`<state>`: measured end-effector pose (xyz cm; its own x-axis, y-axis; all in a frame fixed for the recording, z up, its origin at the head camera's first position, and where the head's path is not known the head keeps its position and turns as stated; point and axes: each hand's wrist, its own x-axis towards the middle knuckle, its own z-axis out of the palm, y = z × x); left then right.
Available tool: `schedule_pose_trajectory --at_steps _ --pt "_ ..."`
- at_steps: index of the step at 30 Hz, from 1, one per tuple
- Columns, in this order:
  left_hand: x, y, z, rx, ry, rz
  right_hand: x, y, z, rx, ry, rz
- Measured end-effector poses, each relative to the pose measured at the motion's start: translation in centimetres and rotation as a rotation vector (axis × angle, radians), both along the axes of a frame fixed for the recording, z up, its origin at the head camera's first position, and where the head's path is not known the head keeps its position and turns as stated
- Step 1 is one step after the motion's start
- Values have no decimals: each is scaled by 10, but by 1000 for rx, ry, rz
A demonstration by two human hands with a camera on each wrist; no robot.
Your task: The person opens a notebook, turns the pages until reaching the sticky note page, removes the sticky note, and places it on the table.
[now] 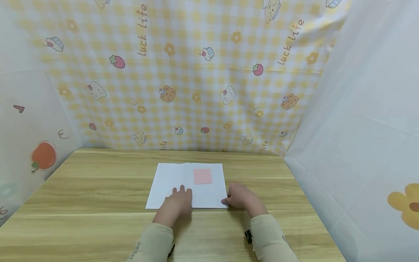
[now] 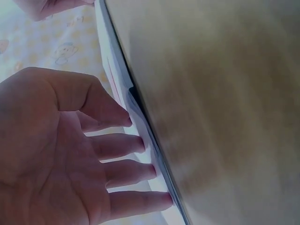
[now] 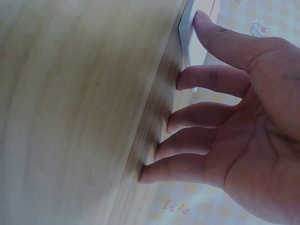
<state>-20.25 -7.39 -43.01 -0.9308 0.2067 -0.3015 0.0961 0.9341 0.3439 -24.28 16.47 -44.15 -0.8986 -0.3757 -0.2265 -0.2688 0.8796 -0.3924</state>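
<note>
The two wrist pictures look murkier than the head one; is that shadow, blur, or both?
Probably both: head view, bright and fairly even, the open white lined-paper notebook clear-edged; left wrist view, the left hand shaded against bright yellow-and-white checked cloth, the pale brown wood-grain table smeary; right wrist view, the right hand similarly shaded, wood grain soft.

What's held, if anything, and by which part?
The left hand only rests fingertips on the open lined notebook. The right hand has its thumb on the near right corner; whether it pinches cannot be told.
</note>
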Motion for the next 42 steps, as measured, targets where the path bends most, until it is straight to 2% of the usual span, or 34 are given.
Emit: schedule_pose_trajectory --at_steps 5,13,42 --pt "3 2 -3 -14 25 24 0 0 -1 -5 -1 11" --pt "0 3 -6 -17 15 26 0 1 -1 -14 -1 17" --pt "-2 4 -6 9 38 63 -1 1 -3 13 17 15"
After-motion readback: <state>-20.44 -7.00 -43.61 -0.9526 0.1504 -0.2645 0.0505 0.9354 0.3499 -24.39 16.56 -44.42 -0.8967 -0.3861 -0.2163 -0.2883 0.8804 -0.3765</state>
